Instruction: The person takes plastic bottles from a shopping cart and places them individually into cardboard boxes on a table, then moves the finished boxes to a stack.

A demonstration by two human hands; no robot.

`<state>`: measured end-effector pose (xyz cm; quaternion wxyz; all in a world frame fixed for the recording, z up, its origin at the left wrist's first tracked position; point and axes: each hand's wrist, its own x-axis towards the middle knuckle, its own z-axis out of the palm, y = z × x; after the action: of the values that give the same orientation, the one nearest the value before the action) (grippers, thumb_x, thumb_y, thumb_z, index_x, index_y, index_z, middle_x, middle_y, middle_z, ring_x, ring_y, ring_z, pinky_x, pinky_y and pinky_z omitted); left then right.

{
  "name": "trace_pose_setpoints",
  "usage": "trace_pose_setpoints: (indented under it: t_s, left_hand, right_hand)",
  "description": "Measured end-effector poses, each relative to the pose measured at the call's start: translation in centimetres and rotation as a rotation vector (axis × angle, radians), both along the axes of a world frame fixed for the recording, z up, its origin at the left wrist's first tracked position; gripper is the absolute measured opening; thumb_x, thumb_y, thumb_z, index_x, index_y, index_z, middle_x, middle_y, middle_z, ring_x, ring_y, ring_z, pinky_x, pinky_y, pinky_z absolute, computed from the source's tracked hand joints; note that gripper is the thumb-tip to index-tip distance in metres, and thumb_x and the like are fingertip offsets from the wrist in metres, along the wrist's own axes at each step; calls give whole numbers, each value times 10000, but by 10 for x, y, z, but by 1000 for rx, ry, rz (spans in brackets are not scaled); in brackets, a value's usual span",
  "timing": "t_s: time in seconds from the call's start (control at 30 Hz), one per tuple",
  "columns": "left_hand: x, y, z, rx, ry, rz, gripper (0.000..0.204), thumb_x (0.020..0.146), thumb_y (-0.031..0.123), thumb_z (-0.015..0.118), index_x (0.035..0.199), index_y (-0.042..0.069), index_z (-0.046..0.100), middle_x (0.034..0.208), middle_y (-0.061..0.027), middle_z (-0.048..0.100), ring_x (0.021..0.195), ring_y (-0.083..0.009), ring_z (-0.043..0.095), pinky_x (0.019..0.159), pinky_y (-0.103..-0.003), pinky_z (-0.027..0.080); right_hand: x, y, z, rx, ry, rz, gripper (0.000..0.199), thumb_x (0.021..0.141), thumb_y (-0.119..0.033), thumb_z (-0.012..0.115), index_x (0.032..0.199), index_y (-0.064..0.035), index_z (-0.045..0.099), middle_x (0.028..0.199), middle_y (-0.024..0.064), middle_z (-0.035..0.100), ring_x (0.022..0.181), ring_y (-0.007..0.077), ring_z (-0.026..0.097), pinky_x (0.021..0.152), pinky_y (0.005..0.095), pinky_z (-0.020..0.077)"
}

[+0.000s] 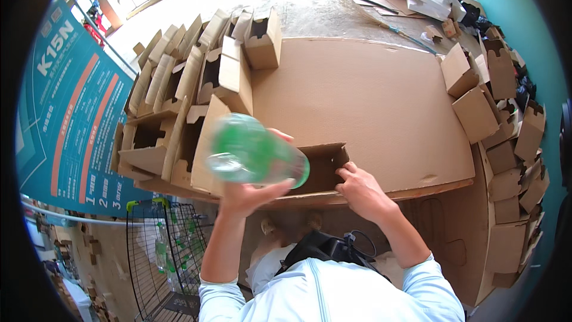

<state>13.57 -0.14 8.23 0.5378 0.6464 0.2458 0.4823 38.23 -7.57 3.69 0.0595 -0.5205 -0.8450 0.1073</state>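
My left hand (pixel 244 198) is wrapped round a clear plastic bottle with green on it (pixel 247 149), smeared by motion. The bottle lies tilted over the near left part of the table, its narrower green end toward an open cardboard box (pixel 325 167). That box stands at the table's near edge, dark inside, and the bottle and my left hand hide its left part. At the box's right end, my right hand (pixel 360 189) closes its fingers on the cardboard wall.
Rows of open cardboard boxes (pixel 235 74) crowd the left of the cardboard-covered table (pixel 363 95). More boxes (pixel 506 194) are heaped along the right wall. A black wire cart (pixel 170 262) with green-and-clear bottles stands at lower left, beneath a teal banner (pixel 71 119).
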Motion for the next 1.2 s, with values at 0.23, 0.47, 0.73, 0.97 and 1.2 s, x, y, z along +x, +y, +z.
trace_pose_setpoints:
  t_s: [0.23, 0.47, 0.73, 0.97, 1.2]
  left_hand:
    - [39, 31, -31, 134, 960, -266, 651, 586, 228, 822, 1100, -41, 526, 908, -232, 646, 908, -369, 643, 832, -386, 519]
    - [65, 58, -97, 216, 1716, -579, 752, 596, 294, 826, 1228, 8, 536, 1098, -218, 646, 1046, -347, 624, 874, -410, 530]
    - [53, 61, -78, 234, 1630, -686, 398, 811, 149, 658, 1191, 42, 609, 1128, -197, 647, 1061, -351, 618, 913, -415, 504]
    - [-44, -16, -12, 245, 755, 184, 532, 785, 227, 752, 1242, 23, 569, 1265, -191, 585, 1189, -324, 564, 986, -412, 458]
    - [-78, -29, -119, -84, 680, 366, 551, 760, 210, 786, 1210, 24, 529, 1323, -199, 522, 1228, -317, 518, 978, -390, 430]
  right_hand:
    - [5, -2, -8, -39, 100, -54, 143, 669, -34, 668, 809, -15, 696, 1036, 118, 559, 1052, 278, 505, 887, 352, 498]
    - [-17, 1, -16, 9, 197, -26, 65, 664, -39, 650, 719, -19, 678, 1006, 109, 560, 1042, 254, 512, 850, 337, 506]
    - [-20, 2, -22, 92, 310, -34, 229, 696, -46, 668, 924, -23, 671, 1189, 139, 531, 1162, 291, 490, 939, 367, 473]
    - [-28, -30, -59, 215, 975, -453, 584, 768, -128, 759, 1292, -74, 507, 1312, 170, 487, 1228, 344, 486, 1009, 422, 438]
    - [-41, -7, -95, 221, 680, -342, 547, 713, -135, 796, 1200, -38, 565, 1220, 157, 581, 1236, 317, 494, 1005, 419, 429]
